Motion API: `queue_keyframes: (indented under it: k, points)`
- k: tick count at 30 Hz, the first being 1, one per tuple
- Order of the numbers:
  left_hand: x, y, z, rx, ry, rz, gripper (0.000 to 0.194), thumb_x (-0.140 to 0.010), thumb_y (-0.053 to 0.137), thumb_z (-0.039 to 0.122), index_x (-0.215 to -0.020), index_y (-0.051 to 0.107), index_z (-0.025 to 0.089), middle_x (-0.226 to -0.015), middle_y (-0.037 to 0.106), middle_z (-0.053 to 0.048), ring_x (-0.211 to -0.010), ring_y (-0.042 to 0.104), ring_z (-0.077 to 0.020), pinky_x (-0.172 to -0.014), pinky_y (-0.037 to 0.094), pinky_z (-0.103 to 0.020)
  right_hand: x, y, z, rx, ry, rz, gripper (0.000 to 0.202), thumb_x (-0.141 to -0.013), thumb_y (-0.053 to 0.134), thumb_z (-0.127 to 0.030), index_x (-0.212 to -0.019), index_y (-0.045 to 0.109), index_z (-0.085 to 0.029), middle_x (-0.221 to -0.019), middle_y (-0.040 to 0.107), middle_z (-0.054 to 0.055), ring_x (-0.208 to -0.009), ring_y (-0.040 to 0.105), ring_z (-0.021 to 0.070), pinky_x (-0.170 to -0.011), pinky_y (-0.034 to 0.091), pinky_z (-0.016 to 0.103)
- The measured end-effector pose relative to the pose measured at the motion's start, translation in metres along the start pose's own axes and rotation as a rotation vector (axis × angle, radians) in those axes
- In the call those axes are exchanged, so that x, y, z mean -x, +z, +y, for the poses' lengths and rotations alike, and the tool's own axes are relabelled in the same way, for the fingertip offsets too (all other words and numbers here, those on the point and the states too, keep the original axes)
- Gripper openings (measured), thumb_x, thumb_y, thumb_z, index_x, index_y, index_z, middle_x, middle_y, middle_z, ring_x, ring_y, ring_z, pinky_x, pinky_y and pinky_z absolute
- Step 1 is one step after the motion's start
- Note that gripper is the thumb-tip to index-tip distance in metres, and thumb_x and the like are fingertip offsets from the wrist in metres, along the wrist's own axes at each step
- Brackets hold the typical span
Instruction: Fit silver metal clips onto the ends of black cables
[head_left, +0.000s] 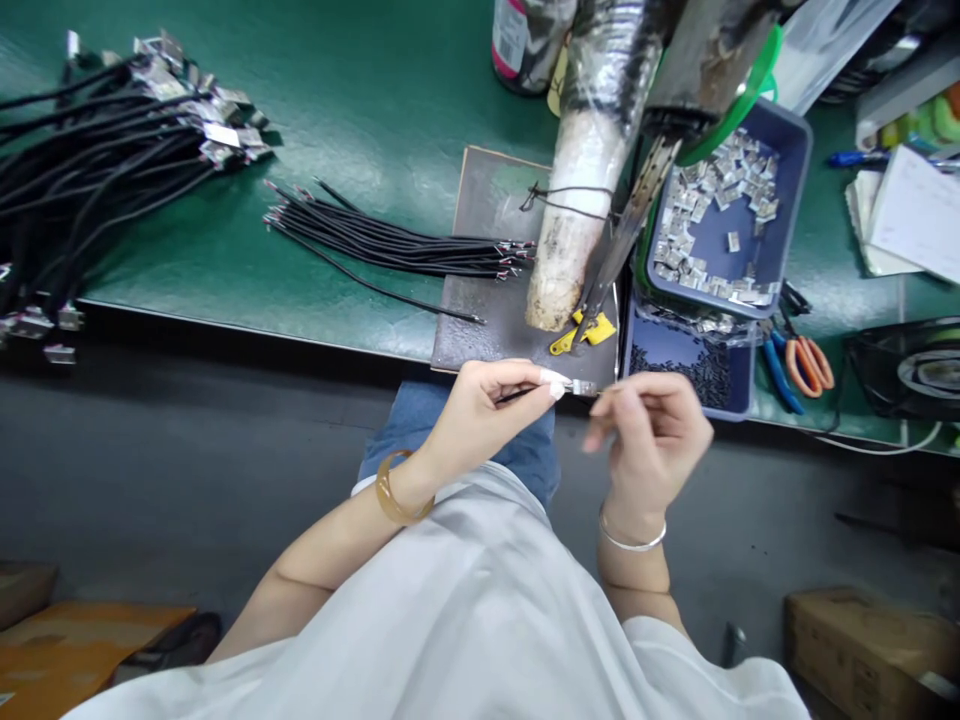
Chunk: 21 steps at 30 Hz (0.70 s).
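Between thumb and fingers, my left hand (499, 405) pinches a black cable that ends in a small silver metal connector (581, 387). My right hand (651, 430) is just right of that connector, its fingers curled and smeared by motion; whether they hold something cannot be made out. Beyond my hands, a bundle of black cables (390, 240) with stripped ends lies partly on a dark board (480, 335). A yellow tool part (592, 332) rests on the board beneath a wrapped white post (574, 215).
Many cables with metal connectors (150, 140) are piled at the left. On the right are a blue bin (799, 190) of silver connectors, a lower bin (742, 385) of small black pieces, orange-handled pliers (808, 362) and papers (919, 215). The table's front edge lies just beyond my hands.
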<state>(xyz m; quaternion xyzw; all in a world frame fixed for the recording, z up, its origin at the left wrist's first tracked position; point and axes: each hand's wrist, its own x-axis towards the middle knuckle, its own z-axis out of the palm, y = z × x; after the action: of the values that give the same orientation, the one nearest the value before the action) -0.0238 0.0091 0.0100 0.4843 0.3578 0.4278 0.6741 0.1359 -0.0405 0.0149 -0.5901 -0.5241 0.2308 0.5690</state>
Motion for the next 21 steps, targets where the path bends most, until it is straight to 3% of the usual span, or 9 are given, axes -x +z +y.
queue_keyframes:
  k: [3,5,7,10,13,21]
  points:
    - [-0.005,0.000,-0.002,-0.007,-0.010,0.070,0.012,-0.079,0.076,0.022,-0.071,0.077,0.014,-0.068,0.072,-0.003,-0.062,0.061,-0.0107,-0.059,0.051,-0.020,-0.004,-0.002,0.004,-0.026,-0.245,0.310,0.008,-0.091,0.064,-0.025,-0.098,0.069,-0.023,-0.052,0.050,-0.009,-0.032,0.040,0.0062,-0.032,0.030,0.021]
    - [-0.008,0.001,-0.004,-0.022,-0.008,0.110,0.011,-0.078,0.076,0.021,-0.071,0.077,0.013,-0.068,0.071,-0.003,-0.061,0.059,-0.0099,-0.057,0.049,-0.019,-0.005,-0.001,0.006,0.025,-0.354,0.403,0.021,-0.092,0.063,-0.020,-0.111,0.066,-0.025,-0.060,0.061,-0.008,-0.036,0.050,0.0076,-0.037,0.042,0.021]
    - [-0.010,0.002,-0.005,-0.055,-0.001,0.144,0.008,-0.076,0.076,0.020,-0.073,0.077,0.013,-0.068,0.070,-0.003,-0.060,0.057,-0.0093,-0.055,0.046,-0.019,-0.003,0.002,0.008,0.140,-0.346,0.361,0.025,-0.092,0.063,-0.013,-0.114,0.064,-0.025,-0.078,0.073,-0.004,-0.054,0.069,0.0123,-0.056,0.060,0.027]
    - [-0.012,0.005,-0.006,-0.113,0.031,0.187,0.008,-0.076,0.075,0.020,-0.075,0.077,0.012,-0.068,0.070,-0.004,-0.058,0.056,-0.0092,-0.053,0.044,-0.019,0.003,0.006,0.011,0.263,-0.289,0.147,0.017,-0.088,0.069,-0.011,-0.101,0.066,-0.022,-0.095,0.079,0.002,-0.083,0.078,0.0192,-0.077,0.066,0.034]
    - [-0.013,0.009,-0.007,-0.173,0.104,0.231,0.009,-0.078,0.072,0.019,-0.075,0.077,0.012,-0.071,0.072,-0.005,-0.059,0.056,-0.0090,-0.052,0.042,-0.019,0.004,0.010,0.013,0.312,-0.299,0.003,0.016,-0.087,0.070,-0.012,-0.099,0.065,-0.022,-0.109,0.078,0.005,-0.093,0.078,0.0189,-0.075,0.065,0.030]
    - [-0.016,0.011,-0.011,-0.380,0.352,0.269,0.010,-0.084,0.067,0.013,-0.079,0.076,0.013,-0.072,0.070,-0.002,-0.052,0.045,-0.0045,-0.047,0.033,-0.017,-0.007,0.017,0.014,0.353,-0.395,0.004,0.019,-0.087,0.070,-0.010,-0.098,0.063,-0.023,-0.111,0.078,0.004,-0.101,0.077,0.0185,-0.083,0.064,0.029]
